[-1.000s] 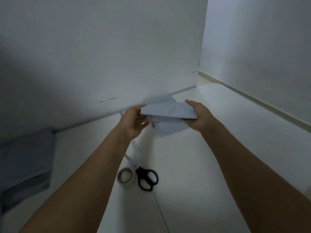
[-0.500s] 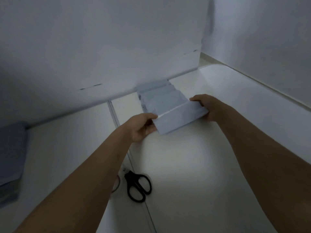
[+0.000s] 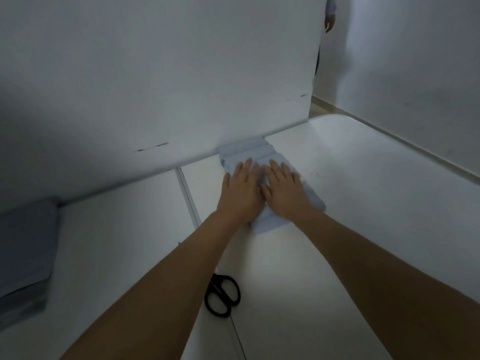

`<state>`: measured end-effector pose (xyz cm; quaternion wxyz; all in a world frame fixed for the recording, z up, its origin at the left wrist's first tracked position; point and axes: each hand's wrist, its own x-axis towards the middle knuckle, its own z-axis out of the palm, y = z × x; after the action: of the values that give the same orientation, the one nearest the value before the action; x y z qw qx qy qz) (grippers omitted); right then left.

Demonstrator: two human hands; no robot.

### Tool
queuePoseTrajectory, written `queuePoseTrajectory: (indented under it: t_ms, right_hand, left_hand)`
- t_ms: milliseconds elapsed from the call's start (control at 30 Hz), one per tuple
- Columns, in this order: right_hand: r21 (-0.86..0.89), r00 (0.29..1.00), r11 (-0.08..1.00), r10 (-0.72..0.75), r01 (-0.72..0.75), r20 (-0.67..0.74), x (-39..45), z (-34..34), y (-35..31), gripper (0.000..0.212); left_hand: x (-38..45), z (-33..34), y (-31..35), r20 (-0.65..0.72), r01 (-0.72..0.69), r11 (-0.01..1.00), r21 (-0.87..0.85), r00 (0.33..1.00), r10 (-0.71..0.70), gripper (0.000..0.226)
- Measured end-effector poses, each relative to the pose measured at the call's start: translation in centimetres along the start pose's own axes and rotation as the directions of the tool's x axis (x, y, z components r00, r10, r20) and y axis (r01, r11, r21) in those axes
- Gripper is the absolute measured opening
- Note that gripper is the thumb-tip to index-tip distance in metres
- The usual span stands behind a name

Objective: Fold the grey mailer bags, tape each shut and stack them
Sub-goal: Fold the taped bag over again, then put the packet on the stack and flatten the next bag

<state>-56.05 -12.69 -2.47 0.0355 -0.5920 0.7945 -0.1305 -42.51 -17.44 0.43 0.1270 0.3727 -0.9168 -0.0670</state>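
Head view, taking the scissors [image 3: 221, 296] as the landmark, nearest on the white table [image 3: 363, 178]; beyond them and slightly to the right, the left hand [image 3: 240, 192] and right hand [image 3: 283, 192] lie flat side by side, fingers straight and together, pressing on the folded grey mailer bag [image 3: 270, 224]; its long axis runs away from the scissors toward the white board [image 3: 155, 74], where earlier folded bags [image 3: 244, 152] stack overlapped; far left of the scissors sits the pile of unfolded bags [image 3: 24, 245]; both hands are equally near, so lifting away looks the next call.
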Motion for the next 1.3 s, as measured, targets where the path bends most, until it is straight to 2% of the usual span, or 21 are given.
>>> queuePoseTrajectory:
  t_ms: [67,100,300,433,533,633,700,800,967,1100,1167,1300]
  right_hand:
    - [-0.032,0.999,0.999,0.037,-0.036,0.018,-0.3,1.2,0.6,0.078]
    - [-0.029,0.999,0.999,0.042,-0.042,0.004,-0.3,1.6,0.8,0.071]
    - [-0.038,0.993,0.992,0.115,-0.117,-0.034,-0.3,2.0,1.0,0.074]
    - [-0.064,0.991,0.989,0.132,-0.135,-0.036,-0.2,2.1,1.1,0.075]
    - [-0.062,0.990,0.988,0.140,-0.141,-0.022,-0.1,1.9,0.9,0.075]
    - [-0.036,0.986,0.987,0.154,-0.157,-0.059,-0.4,1.1,0.8,0.078]
    - [-0.014,0.981,0.986,0.164,-0.166,-0.104,-0.7,0.3,-0.3,0.079]
    - [0.024,0.985,0.998,0.067,-0.064,-0.159,-2.0,-0.9,-4.9,0.077]
    - [0.172,0.979,0.971,-0.140,0.165,-0.146,-6.7,-0.7,-15.2,0.063]
    - [0.296,0.961,0.915,-0.261,0.275,-0.087,-11.8,0.8,-22.6,0.060]
    - [0.323,0.940,0.885,-0.335,0.337,-0.062,-14.4,1.8,-25.8,0.060]
    - [0.369,0.905,0.840,-0.424,0.398,-0.012,-18.7,4.0,-30.2,0.059]
  left_hand:
    - [0.0,1.8,0.2,0.123,0.004,0.998,0.059,0.992,-0.012,0.058]
    - [-0.1,2.7,-0.2,0.134,0.010,0.997,0.078,0.991,-0.020,0.057]
    - [-0.8,4.6,-1.9,0.034,-0.033,0.985,0.167,0.999,0.027,0.060]
    - [-0.6,4.6,-1.8,0.098,0.003,0.991,0.131,0.995,-0.016,0.059]
    - [-0.5,3.3,-1.6,0.148,-0.002,0.991,0.131,0.989,-0.018,0.060]
    - [-1.3,0.7,-1.3,0.233,-0.060,0.991,0.121,0.972,0.031,0.062]
    - [-3.2,-1.2,-1.7,0.230,-0.075,0.992,0.102,0.972,0.049,0.060]
    - [-7.4,-2.8,-3.5,0.245,-0.086,0.988,0.126,0.968,0.053,0.056]
    - [-16.9,-6.1,-7.5,0.076,0.144,0.989,0.038,0.986,-0.146,0.051]
    - [-26.4,-8.6,-11.3,-0.040,0.328,0.945,-0.006,0.944,-0.328,0.051]
    - [-31.0,-9.7,-13.3,-0.054,0.438,0.899,-0.016,0.897,-0.438,0.052]
    - [-39.5,-11.3,-17.6,-0.102,0.677,0.735,-0.046,0.729,-0.677,0.060]
